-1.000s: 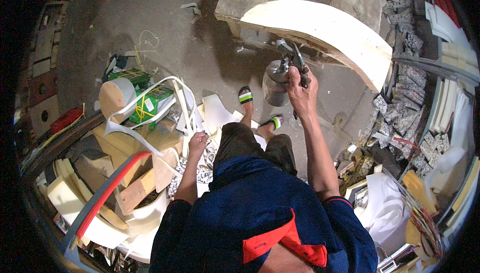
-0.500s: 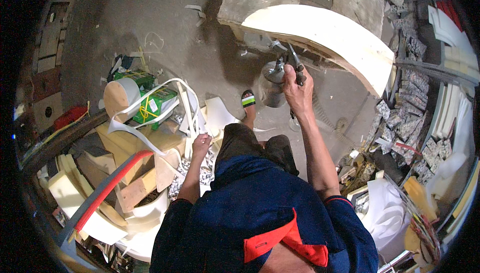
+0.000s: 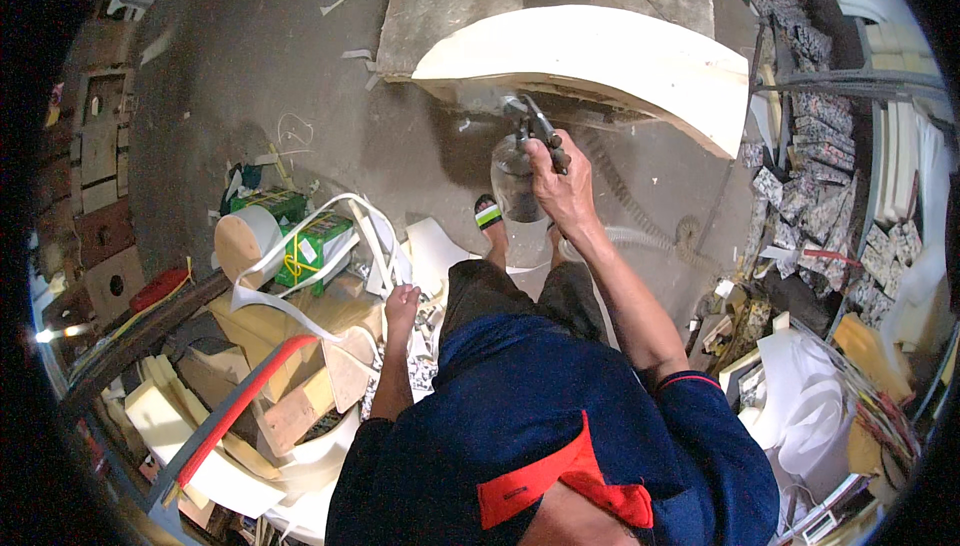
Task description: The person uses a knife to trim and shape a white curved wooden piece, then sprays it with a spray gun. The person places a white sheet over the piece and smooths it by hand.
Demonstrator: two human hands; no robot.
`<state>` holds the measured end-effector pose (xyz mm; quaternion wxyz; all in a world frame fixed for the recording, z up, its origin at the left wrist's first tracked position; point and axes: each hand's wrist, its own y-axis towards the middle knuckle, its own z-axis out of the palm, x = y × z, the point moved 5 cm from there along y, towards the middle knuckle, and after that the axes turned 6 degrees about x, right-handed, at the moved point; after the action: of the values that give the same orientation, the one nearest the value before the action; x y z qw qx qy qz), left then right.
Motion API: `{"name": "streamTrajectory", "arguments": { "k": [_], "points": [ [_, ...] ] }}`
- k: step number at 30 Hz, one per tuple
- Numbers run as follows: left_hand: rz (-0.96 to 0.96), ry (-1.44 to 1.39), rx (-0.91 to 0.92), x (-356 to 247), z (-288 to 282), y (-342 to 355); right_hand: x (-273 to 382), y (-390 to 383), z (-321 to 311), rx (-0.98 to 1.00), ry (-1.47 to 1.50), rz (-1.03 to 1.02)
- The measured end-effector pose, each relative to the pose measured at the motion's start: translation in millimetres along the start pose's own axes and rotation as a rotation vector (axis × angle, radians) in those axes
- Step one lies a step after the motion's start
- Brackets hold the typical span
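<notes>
My right hand [image 3: 570, 186] is closed around the grip of a spray gun [image 3: 543, 126] with a metal cup [image 3: 518, 181] hanging below it. The gun's nozzle points at the shaded, curved edge under a large cream arched foam panel [image 3: 590, 51], and pale mist hangs at the nozzle. The panel lies on a worn board stand [image 3: 450, 6] in front of me. At my left side, my left hand [image 3: 402, 312] is held with fingers curled in; what they hold, if anything, is hidden. Just beyond it, a looped white strip [image 3: 300, 208] rests over the pile.
At left lie green boxes [image 3: 322, 243] with yellow ties, a round wooden-faced piece [image 3: 240, 246] and foam offcuts [image 3: 190, 436]. A red-padded rail [image 3: 245, 396] crosses there. Speckled foam blocks [image 3: 815, 136] are stacked at right. A coiled air hose [image 3: 640, 221] trails over the floor.
The view has shifted, and the panel and stand now appear farther left. My right hand has moved the spray gun leftward along the panel's edge. My left hand stays low, fingers still curled.
</notes>
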<state>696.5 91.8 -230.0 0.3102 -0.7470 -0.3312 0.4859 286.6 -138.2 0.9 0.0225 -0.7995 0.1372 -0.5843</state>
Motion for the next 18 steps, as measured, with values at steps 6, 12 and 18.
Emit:
{"name": "streamTrajectory", "arguments": {
  "k": [6, 12, 18],
  "points": [
    [-0.041, -0.057, -0.023, -7.4, 36.7, -30.6, -17.2, -5.1, -73.8, -0.157, 0.004, 0.041],
    [-0.150, 0.021, 0.006, -39.6, 103.0, -38.3, -44.4, -17.4, -155.0, -0.187, -0.004, -0.088],
    [0.017, 0.024, 0.041, -99.7, 155.8, -34.3, -76.2, -33.0, -226.5, -0.233, 0.046, 0.054]
  ]
}}
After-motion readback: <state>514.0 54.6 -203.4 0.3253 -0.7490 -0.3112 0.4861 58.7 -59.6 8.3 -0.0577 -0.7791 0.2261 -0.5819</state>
